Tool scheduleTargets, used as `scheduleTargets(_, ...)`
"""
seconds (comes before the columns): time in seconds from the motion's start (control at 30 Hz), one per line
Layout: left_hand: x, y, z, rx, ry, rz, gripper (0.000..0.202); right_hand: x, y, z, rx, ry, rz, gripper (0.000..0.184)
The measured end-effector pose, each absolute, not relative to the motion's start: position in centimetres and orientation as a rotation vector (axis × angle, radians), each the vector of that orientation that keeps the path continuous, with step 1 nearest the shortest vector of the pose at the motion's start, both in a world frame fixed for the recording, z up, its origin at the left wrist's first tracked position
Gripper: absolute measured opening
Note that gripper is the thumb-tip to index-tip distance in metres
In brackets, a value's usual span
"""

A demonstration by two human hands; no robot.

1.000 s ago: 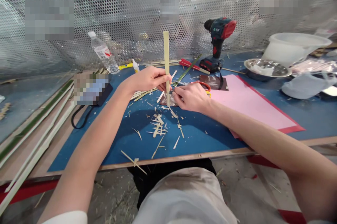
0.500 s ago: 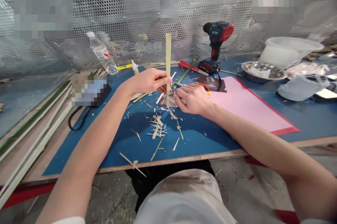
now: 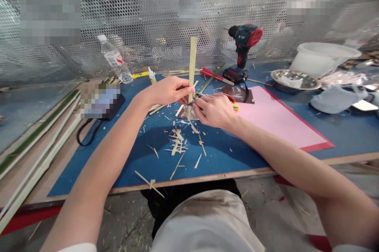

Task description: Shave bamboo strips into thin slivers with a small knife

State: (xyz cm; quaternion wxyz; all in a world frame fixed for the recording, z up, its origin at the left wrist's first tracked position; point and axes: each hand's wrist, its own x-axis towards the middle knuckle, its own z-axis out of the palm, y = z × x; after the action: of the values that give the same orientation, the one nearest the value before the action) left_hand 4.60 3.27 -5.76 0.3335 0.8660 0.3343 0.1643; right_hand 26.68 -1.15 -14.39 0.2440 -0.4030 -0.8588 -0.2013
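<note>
Above the blue table (image 3: 225, 153), the left hand (image 3: 166, 90) is holding an upright bamboo strip (image 3: 192, 62) firmly; the right hand (image 3: 214, 111) is pinching beside it, and I cannot tell what it is holding.

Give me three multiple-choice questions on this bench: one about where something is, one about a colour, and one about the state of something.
1. Where does the cordless drill stand?
A. On the floor
B. At the back of the blue mat, by the perforated metal screen
C. Inside the white tub

2. What colour is the sheet beyond the right hand?
A. Green
B. White
C. Pink with a red border

3. How is the bamboo strip in the left hand held?
A. Flat on the mat
B. Upright
C. Snapped in two

1: B, its battery base sits at the mat's far edge.
2: C, red edging frames the pink.
3: B, it rises above the fingers.
</note>
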Motion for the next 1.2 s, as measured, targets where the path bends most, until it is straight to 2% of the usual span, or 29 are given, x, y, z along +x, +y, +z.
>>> scheduleTargets(1.2, 4.78, 3.25, -5.79, 2.234, 0.859, 0.415, 0.036, 26.98, -0.90, -14.61, -1.087, -2.361, -0.502, 0.041)
